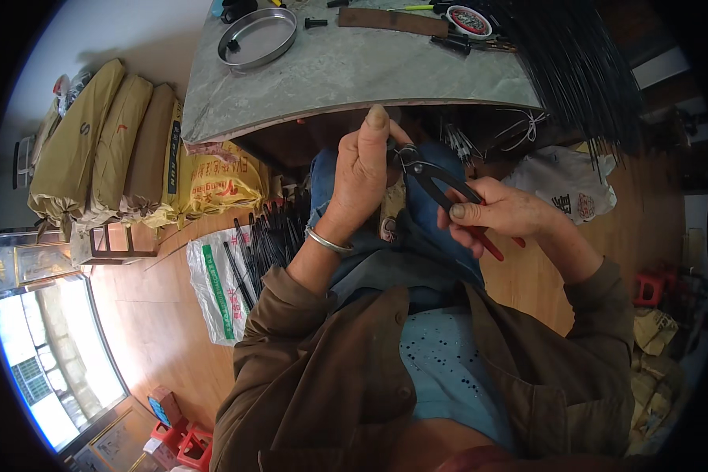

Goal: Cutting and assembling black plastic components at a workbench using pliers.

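Observation:
My right hand [502, 208] is wrapped around the long handles of a pair of pliers [440, 185], dark with red ends. The jaws point up and left, just beside my left hand [360, 169]. That hand is closed with its thumb on top, close against the jaws. Whatever its fingers grip is mostly hidden behind the hand; only a small dark bit shows near the jaws. Both hands are above my lap, in front of the table edge.
On the grey marbled table [354, 75] are a round metal tray [269, 38], a brown strip [393, 21] and a small white bowl [450, 17]. Thin black rods [578, 63] overhang its right end. Wrapped sacks [79, 145] stand left; more black rods [274, 240] lie below.

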`<state>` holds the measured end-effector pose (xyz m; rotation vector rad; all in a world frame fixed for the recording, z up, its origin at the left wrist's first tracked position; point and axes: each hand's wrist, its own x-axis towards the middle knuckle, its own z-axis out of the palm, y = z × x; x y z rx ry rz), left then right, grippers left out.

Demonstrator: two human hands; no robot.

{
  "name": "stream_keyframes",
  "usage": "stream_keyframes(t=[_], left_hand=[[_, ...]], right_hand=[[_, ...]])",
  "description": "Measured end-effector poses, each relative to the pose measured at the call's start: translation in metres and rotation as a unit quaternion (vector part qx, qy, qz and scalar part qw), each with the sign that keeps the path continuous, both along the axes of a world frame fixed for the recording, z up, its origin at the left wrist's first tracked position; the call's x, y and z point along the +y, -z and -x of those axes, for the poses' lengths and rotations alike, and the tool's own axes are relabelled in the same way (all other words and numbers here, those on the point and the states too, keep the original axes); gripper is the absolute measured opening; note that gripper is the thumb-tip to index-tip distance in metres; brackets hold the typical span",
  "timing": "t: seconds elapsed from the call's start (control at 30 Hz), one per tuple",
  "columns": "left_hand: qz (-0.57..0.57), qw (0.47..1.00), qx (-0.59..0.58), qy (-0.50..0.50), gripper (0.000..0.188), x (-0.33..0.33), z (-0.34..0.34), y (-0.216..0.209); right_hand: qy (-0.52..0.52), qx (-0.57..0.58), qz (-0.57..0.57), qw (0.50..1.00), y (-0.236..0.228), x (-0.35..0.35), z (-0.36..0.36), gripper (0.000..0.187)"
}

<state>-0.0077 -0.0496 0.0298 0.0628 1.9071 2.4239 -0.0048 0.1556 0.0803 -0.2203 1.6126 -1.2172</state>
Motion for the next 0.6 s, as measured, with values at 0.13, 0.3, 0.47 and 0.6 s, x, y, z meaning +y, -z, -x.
stream_keyframes(t=[0.13, 0.3, 0.47, 0.6], left_hand=[[0.003, 1.0, 0.006, 0.006, 0.061, 0.003, 0.0, 0.001], [0.027, 0.999, 0.047, 0.005, 0.063, 0.002, 0.0, 0.005], [0.002, 0.999, 0.027, 0.022, 0.064, 0.002, 0.004, 0.007], [0.009, 1.0, 0.007, -0.01, 0.062, 0.005, 0.012, 0.008]], right_hand=[[0.033, -0.005, 0.018, 0.999, 0.012, 0.002, -0.007, 0.038], [0.085, -0.092, 0.046, 0.991, 0.023, -0.008, -0.024, 0.04], [0.092, -0.079, 0.053, 0.991, 0.037, -0.011, -0.023, 0.042], [0.084, 0.096, 0.018, 0.992, 0.047, -0.007, -0.009, 0.037]])
